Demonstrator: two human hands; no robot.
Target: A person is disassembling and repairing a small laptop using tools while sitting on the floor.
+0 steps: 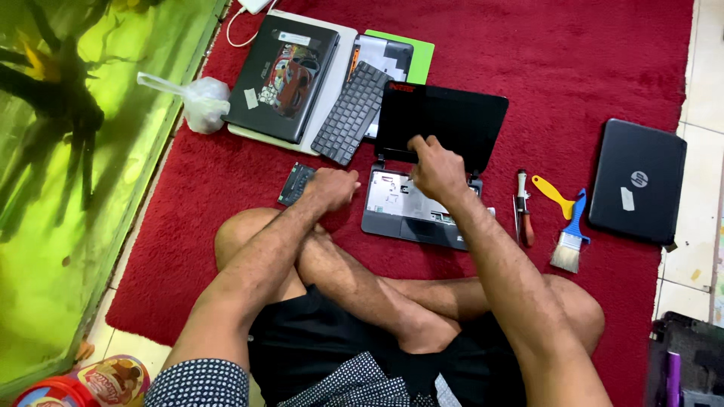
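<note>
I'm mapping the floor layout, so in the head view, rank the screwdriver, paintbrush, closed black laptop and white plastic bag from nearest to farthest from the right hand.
From the right hand:
1. Screwdriver, just to its right.
2. Paintbrush, further right on the carpet.
3. Closed black laptop, far right, at the carpet's edge.
4. White plastic bag, far left by the green tank.

Home floor doubling as an informal laptop-repair spot. Red carpet (573, 60) spread over pale floor tiles (705, 90), with a green-lit aquarium (68, 188) along the edge at 9 o'clock. Closed laptops (285, 75) stacked at 12 o'clock, a loose keyboard (351, 113) beside them. Brush (571, 237) and screwdriver (523, 207) lying at 3 o'clock. Snack tin (90, 384) at 7 o'clock.
</note>
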